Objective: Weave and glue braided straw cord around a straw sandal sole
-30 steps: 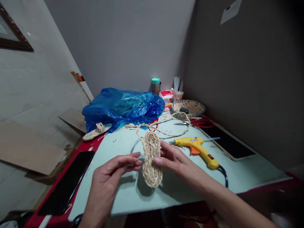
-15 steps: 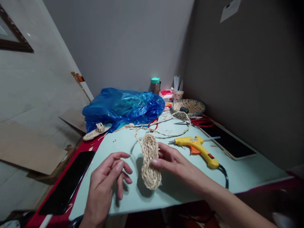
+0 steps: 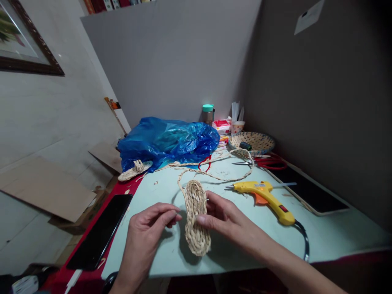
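Observation:
My right hand grips a woven straw sole by its right edge, thumb on its face and fingers behind. The sole is made of braided straw in long loops and stands tilted over the table. From its upper left a braided straw cord runs off and curves back across the table. Left of the sole, and apart from it, my left hand has thumb and fingers pinched together; whatever may be between them is too small to make out. A yellow glue gun lies right of my right hand.
A small straw sandal lies by a blue plastic bag at the back left. Black phone at left; red-handled scissors, a dark tablet and a woven basket at right. A bottle stands behind.
My left hand has closed from loosely spread fingers into a pinch and moved nearer the sole. The right hand keeps its hold. The whole view has shifted a little.

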A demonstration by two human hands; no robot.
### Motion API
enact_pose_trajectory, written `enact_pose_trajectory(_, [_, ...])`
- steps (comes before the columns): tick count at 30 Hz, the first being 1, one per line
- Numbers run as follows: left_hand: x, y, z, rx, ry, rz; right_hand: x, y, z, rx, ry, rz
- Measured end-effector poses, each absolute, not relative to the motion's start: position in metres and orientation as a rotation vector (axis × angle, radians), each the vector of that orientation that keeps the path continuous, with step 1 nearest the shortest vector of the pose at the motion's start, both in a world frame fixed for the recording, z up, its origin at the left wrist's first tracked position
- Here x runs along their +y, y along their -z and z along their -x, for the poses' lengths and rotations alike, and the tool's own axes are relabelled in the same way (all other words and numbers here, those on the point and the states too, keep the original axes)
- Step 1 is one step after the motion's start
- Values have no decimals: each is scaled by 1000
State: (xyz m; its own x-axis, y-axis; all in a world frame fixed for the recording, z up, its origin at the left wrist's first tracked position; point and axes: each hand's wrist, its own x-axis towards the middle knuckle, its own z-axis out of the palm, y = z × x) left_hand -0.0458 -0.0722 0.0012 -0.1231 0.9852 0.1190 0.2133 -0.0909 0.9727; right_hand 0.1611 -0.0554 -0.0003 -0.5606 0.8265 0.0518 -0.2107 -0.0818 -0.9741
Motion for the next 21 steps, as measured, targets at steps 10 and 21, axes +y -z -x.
enact_pose_trajectory(10, [-74, -4, 58, 1228, -1337, -1119, -50, 1, -161, -1415, -1755, 727])
enact_pose_trajectory(21, [-87, -3, 52, 1502, -1325, -1206, -54, -4, -159, -1428, -1773, 695])
